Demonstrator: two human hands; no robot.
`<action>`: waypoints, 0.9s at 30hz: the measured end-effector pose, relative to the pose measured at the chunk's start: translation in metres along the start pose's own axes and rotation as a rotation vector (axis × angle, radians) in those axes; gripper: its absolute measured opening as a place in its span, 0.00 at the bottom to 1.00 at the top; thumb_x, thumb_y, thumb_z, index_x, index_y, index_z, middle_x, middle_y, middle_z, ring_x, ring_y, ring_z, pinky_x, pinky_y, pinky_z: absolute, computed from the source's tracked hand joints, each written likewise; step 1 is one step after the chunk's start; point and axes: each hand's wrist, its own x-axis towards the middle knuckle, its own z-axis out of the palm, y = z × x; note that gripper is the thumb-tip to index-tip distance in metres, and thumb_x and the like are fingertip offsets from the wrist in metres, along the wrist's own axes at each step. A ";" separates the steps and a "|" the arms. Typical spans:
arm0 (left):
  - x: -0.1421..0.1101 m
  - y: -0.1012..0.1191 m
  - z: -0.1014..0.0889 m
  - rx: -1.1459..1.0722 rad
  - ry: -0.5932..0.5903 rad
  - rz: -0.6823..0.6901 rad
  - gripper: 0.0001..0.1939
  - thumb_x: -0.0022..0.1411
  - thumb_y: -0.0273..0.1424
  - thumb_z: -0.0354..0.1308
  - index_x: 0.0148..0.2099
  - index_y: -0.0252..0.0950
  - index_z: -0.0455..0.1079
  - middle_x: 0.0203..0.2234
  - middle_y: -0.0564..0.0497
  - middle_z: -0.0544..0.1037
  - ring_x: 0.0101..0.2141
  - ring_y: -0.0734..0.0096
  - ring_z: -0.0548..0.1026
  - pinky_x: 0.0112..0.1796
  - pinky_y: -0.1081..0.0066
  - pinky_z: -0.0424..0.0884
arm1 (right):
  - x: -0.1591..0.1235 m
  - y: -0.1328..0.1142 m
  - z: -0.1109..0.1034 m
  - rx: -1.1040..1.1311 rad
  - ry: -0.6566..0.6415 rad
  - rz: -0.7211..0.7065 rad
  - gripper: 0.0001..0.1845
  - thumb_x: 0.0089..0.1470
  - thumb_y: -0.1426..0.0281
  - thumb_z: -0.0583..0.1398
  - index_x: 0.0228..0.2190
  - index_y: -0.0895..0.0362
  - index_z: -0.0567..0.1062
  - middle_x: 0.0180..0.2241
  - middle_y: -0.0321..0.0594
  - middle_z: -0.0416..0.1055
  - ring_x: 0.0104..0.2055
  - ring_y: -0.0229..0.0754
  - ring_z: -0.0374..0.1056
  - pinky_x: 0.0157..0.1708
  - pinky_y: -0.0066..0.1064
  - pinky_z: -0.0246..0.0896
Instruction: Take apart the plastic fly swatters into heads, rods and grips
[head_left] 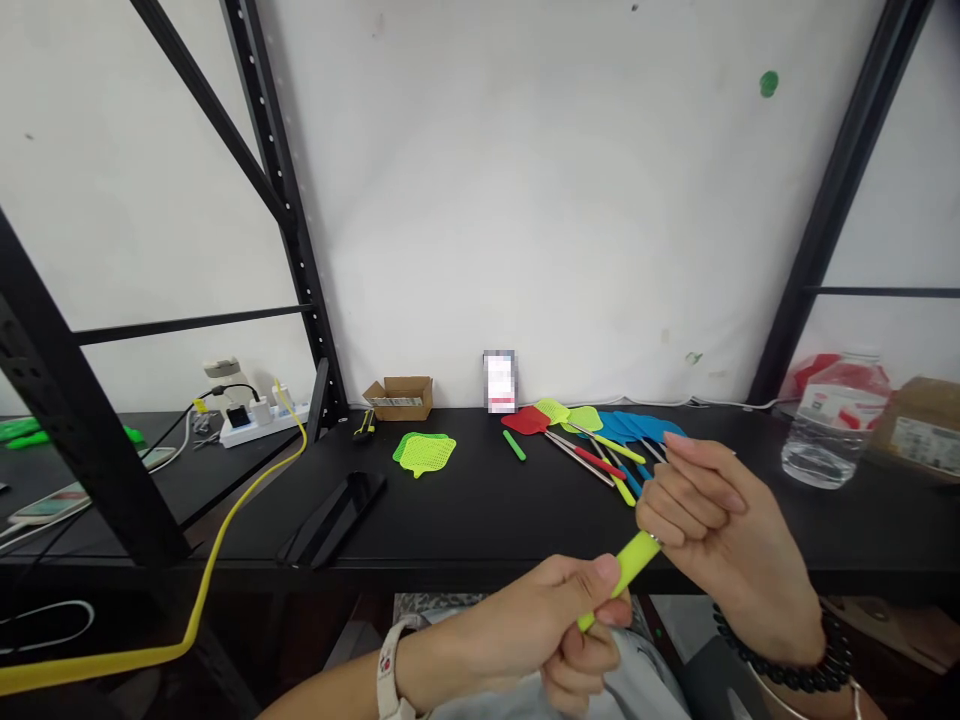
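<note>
Head view: a lime handle (634, 562) is gripped by the closed left hand (551, 612), its far end wrapped by the right (739, 545); from the left hand, apparently assembled swatters (631, 427) are seen at one o'clock, detached heads (427, 455) at ten.

Left grip (574, 615) curled closed, thumb (602, 574) extended; right grip (716, 525) higher, fingers (679, 505) folded inward

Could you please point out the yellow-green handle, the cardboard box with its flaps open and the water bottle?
Yellow-green handle (636, 562): head view, on its wide part between the hands.
Open cardboard box (397, 403): head view, on its front side.
Water bottle (823, 440): head view, on its clear lower body.
</note>
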 end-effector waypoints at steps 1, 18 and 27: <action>0.001 0.002 0.001 0.085 0.063 0.038 0.22 0.54 0.53 0.41 0.26 0.38 0.49 0.12 0.63 0.44 0.13 0.87 0.40 0.16 0.78 0.38 | 0.000 -0.001 0.000 -0.013 0.010 -0.022 0.32 0.50 0.71 0.56 0.09 0.56 0.40 0.09 0.26 0.30 0.12 0.30 0.28 0.11 0.27 0.34; 0.000 0.005 0.004 1.090 0.572 0.349 0.18 0.60 0.43 0.34 0.29 0.37 0.56 0.21 0.56 0.59 0.23 0.79 0.53 0.26 0.75 0.48 | 0.001 -0.015 -0.003 -0.054 0.141 -0.259 0.30 0.51 0.72 0.56 0.11 0.57 0.42 0.10 0.27 0.29 0.13 0.31 0.28 0.12 0.27 0.34; -0.011 -0.001 0.006 1.192 0.545 0.276 0.19 0.60 0.44 0.35 0.35 0.38 0.62 0.21 0.54 0.58 0.22 0.77 0.50 0.27 0.73 0.47 | -0.011 -0.023 0.002 -0.078 0.156 -0.273 0.30 0.51 0.73 0.56 0.11 0.57 0.41 0.11 0.27 0.29 0.13 0.31 0.27 0.11 0.28 0.35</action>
